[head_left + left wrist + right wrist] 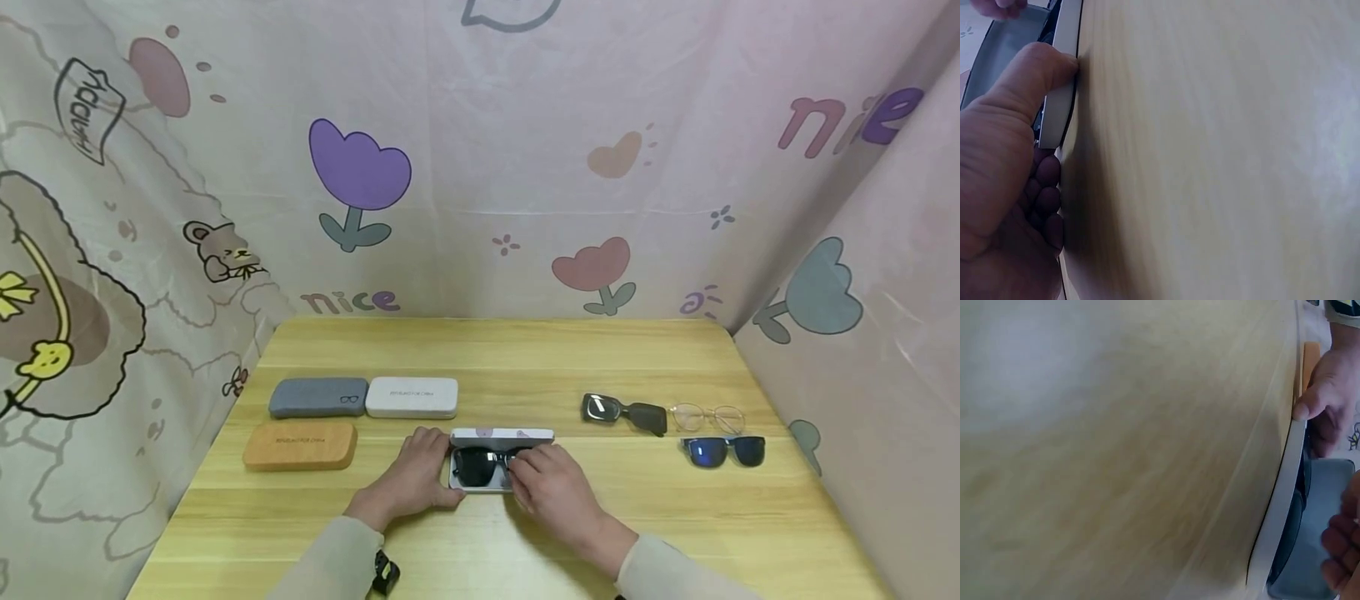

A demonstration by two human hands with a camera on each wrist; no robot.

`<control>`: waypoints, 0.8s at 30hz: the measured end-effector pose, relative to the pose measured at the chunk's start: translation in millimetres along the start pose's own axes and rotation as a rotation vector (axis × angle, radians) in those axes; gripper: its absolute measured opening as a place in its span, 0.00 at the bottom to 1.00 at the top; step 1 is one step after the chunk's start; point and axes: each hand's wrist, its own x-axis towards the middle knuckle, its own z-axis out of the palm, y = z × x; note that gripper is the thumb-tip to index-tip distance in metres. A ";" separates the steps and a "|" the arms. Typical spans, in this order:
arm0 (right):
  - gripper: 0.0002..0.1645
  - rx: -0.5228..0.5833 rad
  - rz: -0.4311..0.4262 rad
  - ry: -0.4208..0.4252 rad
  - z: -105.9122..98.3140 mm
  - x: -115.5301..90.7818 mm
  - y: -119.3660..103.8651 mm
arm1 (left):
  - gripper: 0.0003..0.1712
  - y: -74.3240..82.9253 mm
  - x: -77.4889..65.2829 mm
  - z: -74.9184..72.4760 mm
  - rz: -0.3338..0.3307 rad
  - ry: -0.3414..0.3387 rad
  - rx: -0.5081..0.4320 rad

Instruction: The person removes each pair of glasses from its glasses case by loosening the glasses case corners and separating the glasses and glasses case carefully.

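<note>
A glasses case point(480, 490) with a grey inside and patterned lid edge lies opened on the table, its lid raised at the back. Black sunglasses point(476, 467) rest in it, lenses toward the front. My left hand point(417, 471) grips the case's left end, thumb at the front wall and fingers behind. Over the right half hovers my right hand point(553, 487), overlapping the right lens in the head view. In the right wrist view its loosely bent fingers point(1338, 550) hang in front of the grey lid point(1316, 550), apart from the lenses.
Left of the hands lie a grey case point(318, 397), a white case point(412, 397) and an orange case point(300, 447), all shut. At right are black sunglasses point(624, 412), thin-framed glasses point(707, 418) and blue-lensed sunglasses point(723, 452). Printed curtains point(480, 167) surround the wooden table point(517, 350).
</note>
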 end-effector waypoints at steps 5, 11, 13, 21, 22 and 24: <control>0.15 -0.095 0.015 -0.098 9.3 5.5 -5.2 | 0.43 -1.1 0.5 1.1 0.006 0.007 0.012; 0.14 -0.193 0.054 -0.180 18.4 9.5 -10.3 | 0.42 -0.8 1.3 2.2 0.016 0.018 0.021; 0.13 -0.207 0.062 -0.196 20.3 9.8 -11.3 | 0.42 -0.4 1.4 2.4 0.014 0.015 0.023; 0.13 -0.243 0.076 -0.243 22.7 12.4 -12.0 | 0.43 2.1 1.0 0.8 0.003 0.012 0.022; 0.13 -0.245 0.077 -0.245 23.0 13.1 -12.0 | 0.44 2.3 1.0 0.8 0.002 0.012 0.021; 0.12 -0.247 0.081 -0.248 23.9 14.2 -11.8 | 0.44 2.2 1.3 0.9 0.003 0.013 0.025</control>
